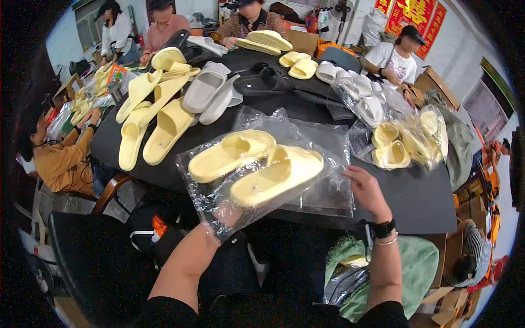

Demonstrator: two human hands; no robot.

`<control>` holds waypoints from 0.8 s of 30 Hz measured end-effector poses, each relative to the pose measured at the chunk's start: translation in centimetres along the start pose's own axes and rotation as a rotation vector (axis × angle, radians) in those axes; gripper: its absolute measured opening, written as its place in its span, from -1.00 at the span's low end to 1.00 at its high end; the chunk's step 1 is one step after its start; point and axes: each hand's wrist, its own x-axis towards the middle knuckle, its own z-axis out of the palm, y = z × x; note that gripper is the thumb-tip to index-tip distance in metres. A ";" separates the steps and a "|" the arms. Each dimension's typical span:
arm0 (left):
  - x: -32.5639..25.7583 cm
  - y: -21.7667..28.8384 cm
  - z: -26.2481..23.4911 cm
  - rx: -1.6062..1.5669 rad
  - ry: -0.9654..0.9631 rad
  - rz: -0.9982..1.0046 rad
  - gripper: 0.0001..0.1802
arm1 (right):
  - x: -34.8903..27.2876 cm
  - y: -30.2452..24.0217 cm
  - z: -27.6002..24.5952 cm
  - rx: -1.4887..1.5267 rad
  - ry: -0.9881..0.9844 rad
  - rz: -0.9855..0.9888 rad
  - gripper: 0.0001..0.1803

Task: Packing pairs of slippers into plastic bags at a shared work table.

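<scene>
A pair of pale yellow slide slippers point(276, 176) lies in a clear plastic bag point(203, 201) over the near edge of the black table. My left hand point(228, 213) is inside the bag, at the heel of the nearer slipper. Its fingers are partly covered by that slipper, and they appear closed on it. Crinkled film reaches down over my left wrist. At the bag's right side is my right hand point(365, 188), its fingertips together on the film's edge. More flat clear bags point(322, 203) lie beneath on the table.
Loose yellow slippers point(165, 131) and grey slippers point(205, 87) stand to the left on the table point(410, 199). Bagged yellow slippers point(413, 142) are piled at the right. A green sack point(413, 254) hangs below the edge by my right forearm. Several people sit around.
</scene>
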 end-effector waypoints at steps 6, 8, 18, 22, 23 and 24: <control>0.8 0.2 -0.7 0.297 -0.016 -0.024 -0.33 | 2.2 -1.7 2.2 0.243 0.233 0.186 -0.54; 4.8 -0.2 -1.2 0.403 -0.015 -0.020 -0.32 | 3.5 -2.3 2.2 0.329 0.200 0.288 -0.52; -2.4 -1.6 -6.1 0.887 0.024 0.053 -0.28 | 2.3 1.8 3.6 0.335 0.017 0.284 -0.64; 3.7 -1.3 -5.3 1.026 0.103 0.078 -0.27 | 0.6 2.8 2.7 0.090 -0.027 0.212 -0.65; 3.7 -1.3 -5.0 1.683 0.119 0.265 -0.28 | 0.4 2.6 1.8 0.081 -0.134 0.279 -0.65; 3.7 -1.3 -4.7 2.339 0.124 0.461 -0.28 | 0.3 2.5 1.2 0.072 -0.238 0.347 -0.64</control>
